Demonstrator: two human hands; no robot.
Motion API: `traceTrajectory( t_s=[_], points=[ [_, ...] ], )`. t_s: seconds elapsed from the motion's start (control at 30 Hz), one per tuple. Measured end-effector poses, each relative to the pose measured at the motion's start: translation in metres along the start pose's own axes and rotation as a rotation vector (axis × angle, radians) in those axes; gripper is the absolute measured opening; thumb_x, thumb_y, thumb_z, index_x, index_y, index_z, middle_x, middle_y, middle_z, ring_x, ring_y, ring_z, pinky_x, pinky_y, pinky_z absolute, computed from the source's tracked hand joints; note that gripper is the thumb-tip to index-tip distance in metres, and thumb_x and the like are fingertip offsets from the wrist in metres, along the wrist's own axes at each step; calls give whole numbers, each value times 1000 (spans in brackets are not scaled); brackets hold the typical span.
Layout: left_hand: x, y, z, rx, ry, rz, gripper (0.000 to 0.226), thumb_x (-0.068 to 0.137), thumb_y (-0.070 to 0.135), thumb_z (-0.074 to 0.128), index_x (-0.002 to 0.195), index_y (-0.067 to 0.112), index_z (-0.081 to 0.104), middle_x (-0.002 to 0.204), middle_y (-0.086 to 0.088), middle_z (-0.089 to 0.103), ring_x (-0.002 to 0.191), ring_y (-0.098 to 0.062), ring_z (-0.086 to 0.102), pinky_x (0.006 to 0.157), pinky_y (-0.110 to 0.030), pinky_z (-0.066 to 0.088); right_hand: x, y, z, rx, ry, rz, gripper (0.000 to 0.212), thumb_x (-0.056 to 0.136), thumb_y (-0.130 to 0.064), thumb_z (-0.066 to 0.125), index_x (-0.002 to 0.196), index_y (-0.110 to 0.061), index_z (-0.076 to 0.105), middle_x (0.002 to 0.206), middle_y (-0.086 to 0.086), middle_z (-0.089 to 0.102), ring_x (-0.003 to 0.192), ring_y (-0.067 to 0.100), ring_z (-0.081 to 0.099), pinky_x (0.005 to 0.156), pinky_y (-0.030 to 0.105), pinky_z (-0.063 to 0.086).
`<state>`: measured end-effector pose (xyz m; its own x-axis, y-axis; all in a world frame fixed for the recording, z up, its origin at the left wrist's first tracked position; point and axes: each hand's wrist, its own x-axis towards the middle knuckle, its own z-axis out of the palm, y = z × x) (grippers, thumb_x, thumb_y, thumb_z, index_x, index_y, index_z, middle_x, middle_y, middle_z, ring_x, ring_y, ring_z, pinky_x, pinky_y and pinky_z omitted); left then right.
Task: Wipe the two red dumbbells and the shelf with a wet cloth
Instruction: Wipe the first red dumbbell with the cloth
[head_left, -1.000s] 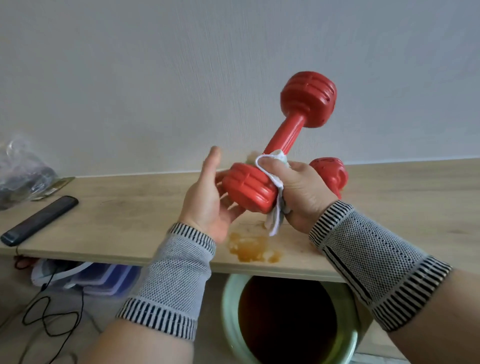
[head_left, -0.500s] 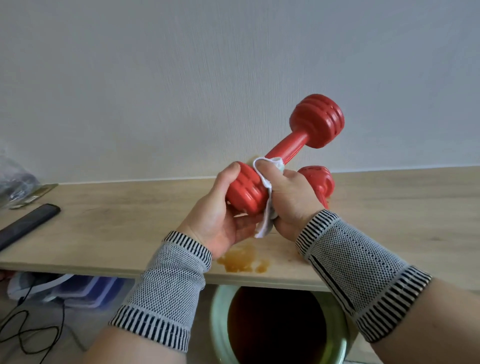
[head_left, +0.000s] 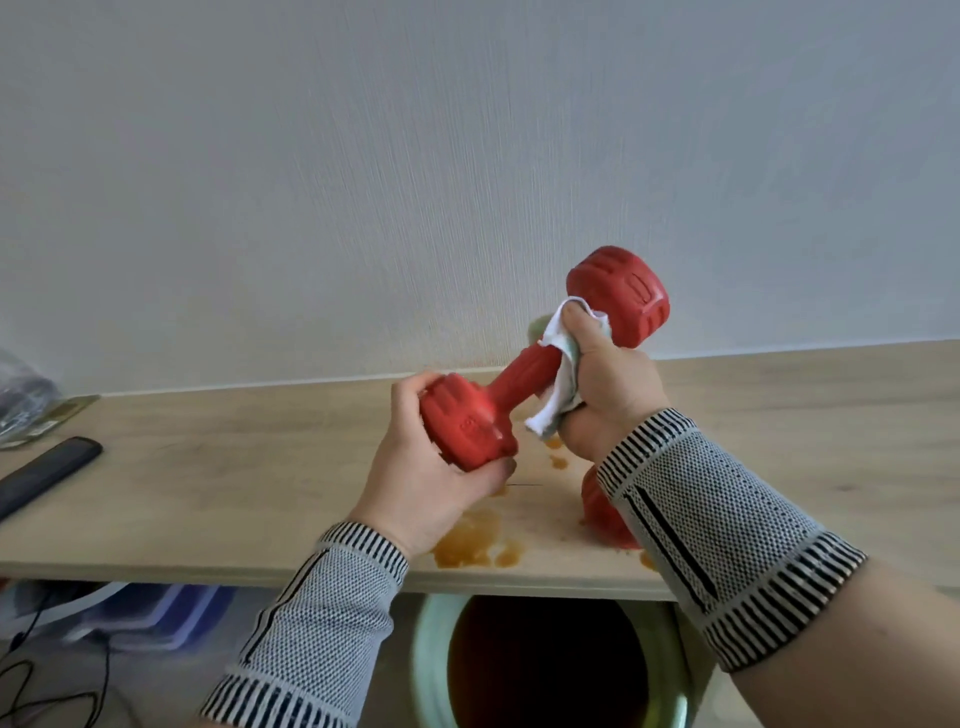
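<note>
One dumbbell (head_left: 540, 364) is held above the shelf (head_left: 208, 493): its near head is gripped by left hand (head_left: 431, 467) fingers, its handle by right hand (head_left: 608, 384) fingers through the cloth (head_left: 558, 384). The handle is being wiped; the far head likely follows.

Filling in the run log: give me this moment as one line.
step: wiping dumbbell handle | left hand: grips held dumbbell | right hand: wraps cloth round handle | second dumbbell: on shelf | stain: unwiped

We log: held dumbbell (head_left: 524, 374) above shelf (head_left: 234, 493), slanting up to right | second dumbbell (head_left: 602, 512) on shelf behind right wrist | remote (head_left: 47, 473) on shelf, far left | bucket (head_left: 545, 670) below shelf edge.
</note>
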<state>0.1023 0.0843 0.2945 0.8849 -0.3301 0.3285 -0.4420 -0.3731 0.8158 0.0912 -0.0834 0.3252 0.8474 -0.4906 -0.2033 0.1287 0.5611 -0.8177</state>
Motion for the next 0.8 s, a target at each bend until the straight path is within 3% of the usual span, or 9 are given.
traceTrajectory(
  t_s=[0.1,0.17,0.3,0.4,0.47,0.57,0.63,0.7,0.8],
  points=[
    [4,-2,-3,-305,-138,-162,71,54,39,87,113,27,49,103,-2,69,88,-10,70,78,-32,56,2,-3,-1,123,-57,38,23,79,-26,72,90,-7,65,80,10,69,66,20,69,63,36,56],
    [3,3,-3,-527,-239,-331,73,53,52,75,114,17,56,93,-10,73,78,-20,71,67,-34,55,2,-4,1,192,-123,74,25,81,-28,71,95,-8,66,98,13,71,77,21,70,71,39,57],
    [1,13,-2,-706,-389,-612,77,63,66,55,109,6,66,82,-18,68,64,-23,66,58,-30,52,2,-7,3,299,-192,126,22,87,-27,63,103,-11,63,93,2,68,93,21,63,90,40,49],
    [2,12,-3,-597,-334,-516,72,59,59,70,115,15,61,92,-11,72,75,-20,70,62,-31,54,3,-7,4,239,-164,126,16,87,-25,64,93,-10,65,94,5,67,91,21,64,91,42,49],
    [2,8,-2,-274,-273,-350,79,51,51,80,117,23,50,104,-2,71,89,-16,70,76,-34,54,4,-4,2,172,-113,104,15,86,-23,65,90,-9,66,97,7,66,88,20,65,86,41,51],
    [4,8,-7,36,-226,-244,86,51,48,87,120,27,40,108,7,63,100,-9,62,93,-34,50,7,1,-1,81,-8,101,38,69,-33,78,98,-10,68,97,7,71,83,20,70,82,46,54],
    [8,13,-13,-15,-262,-277,82,48,65,75,115,27,49,107,6,65,102,-13,62,96,-43,50,11,5,-4,17,30,96,51,54,-44,81,94,-16,69,96,7,73,82,22,71,84,48,53],
    [13,18,-18,-132,-275,-296,64,52,70,66,100,28,66,100,1,69,100,-22,65,97,-49,49,10,7,-3,-10,15,106,50,57,-45,79,95,-15,69,97,9,73,81,23,72,84,48,53],
    [17,25,-16,-227,-320,-310,30,75,48,70,85,20,75,87,-8,72,84,-25,68,87,-43,52,5,13,4,-48,-35,116,43,74,-38,72,103,-7,68,99,10,71,80,22,72,80,46,56]
  ],
)
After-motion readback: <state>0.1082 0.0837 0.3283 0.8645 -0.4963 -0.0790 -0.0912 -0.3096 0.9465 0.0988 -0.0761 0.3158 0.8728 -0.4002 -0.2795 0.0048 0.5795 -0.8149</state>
